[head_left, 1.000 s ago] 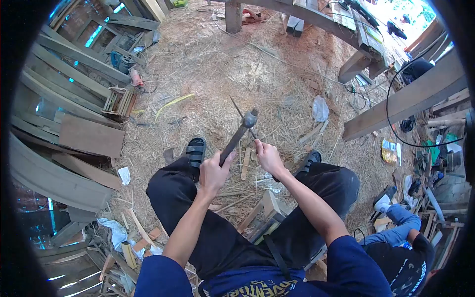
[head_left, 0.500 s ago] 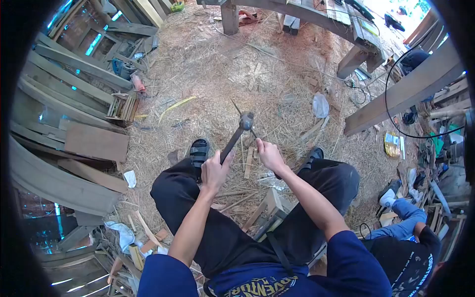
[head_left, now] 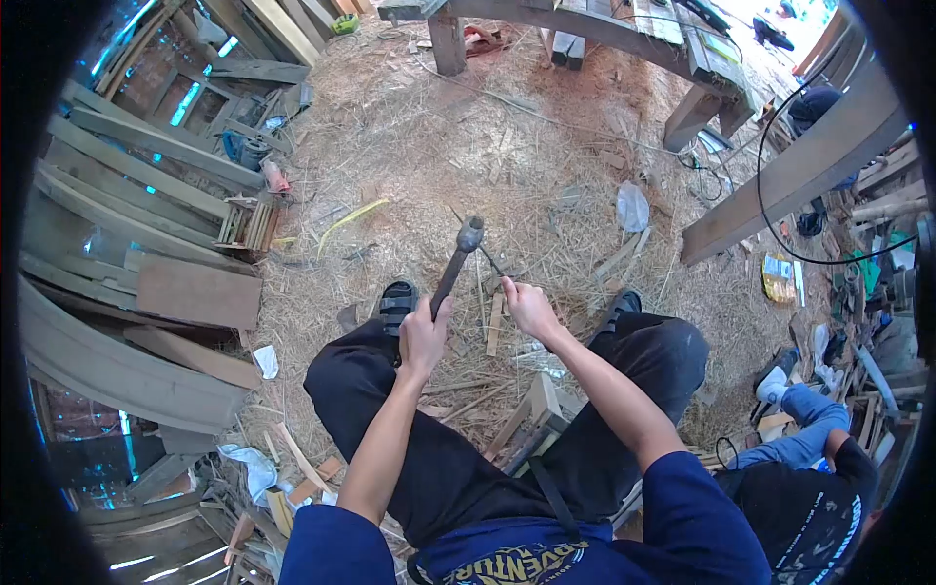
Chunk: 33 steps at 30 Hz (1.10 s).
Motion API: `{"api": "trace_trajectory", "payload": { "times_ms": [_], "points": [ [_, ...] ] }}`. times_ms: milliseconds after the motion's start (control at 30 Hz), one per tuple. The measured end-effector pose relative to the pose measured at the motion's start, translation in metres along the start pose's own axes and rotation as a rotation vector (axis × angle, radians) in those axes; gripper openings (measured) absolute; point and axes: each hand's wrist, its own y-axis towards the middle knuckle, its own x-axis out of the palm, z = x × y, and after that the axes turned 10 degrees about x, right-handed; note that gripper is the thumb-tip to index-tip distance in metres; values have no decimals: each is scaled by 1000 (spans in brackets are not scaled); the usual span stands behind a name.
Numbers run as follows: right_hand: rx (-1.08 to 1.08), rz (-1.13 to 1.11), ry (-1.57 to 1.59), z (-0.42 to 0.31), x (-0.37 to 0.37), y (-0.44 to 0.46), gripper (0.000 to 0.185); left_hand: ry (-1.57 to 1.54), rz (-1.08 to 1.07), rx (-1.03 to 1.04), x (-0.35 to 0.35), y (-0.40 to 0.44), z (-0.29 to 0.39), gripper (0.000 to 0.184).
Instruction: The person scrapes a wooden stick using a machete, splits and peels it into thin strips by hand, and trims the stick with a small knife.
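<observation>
My left hand [head_left: 423,336] is wrapped round the handle of a hammer [head_left: 450,275], whose rounded dark head points up and away from me. A thin metal rod [head_left: 493,261] with a tapering far end is pinched in my right hand [head_left: 530,310]. The rod slants up to the left and passes behind the hammer head, and I cannot tell whether the two touch. Both hands are above the straw-covered ground, between my knees.
A wooden bench [head_left: 604,27] stands at the top, and a thick beam [head_left: 795,180] slants in at the right. Curved boards [head_left: 127,361] lean at the left. Another person [head_left: 799,487] sits at the lower right. Wood frame pieces [head_left: 534,414] are between my legs.
The hammer head has shifted left along the rod, and more of the rod shows near my right hand. My left hand has moved slightly; the view has shifted a little.
</observation>
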Motion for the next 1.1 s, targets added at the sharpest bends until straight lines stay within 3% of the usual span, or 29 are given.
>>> {"api": "trace_trajectory", "payload": {
  "times_ms": [267, 500, 700, 1100],
  "points": [
    [-41, 39, -37, -2, -10, -1, 63, 63, -108, -121, 19, 6, -2, 62],
    [-68, 67, 2, 7, -3, 3, 63, 120, -18, 88, 4, 2, 21, 49],
    [-35, 24, -22, -3, -8, -2, 61, 74, -84, -70, 20, 5, 13, 57],
    [-20, 33, 5, 5, -5, 2, 63, 45, 14, -45, 12, 14, 20, 62]
  ]
}}
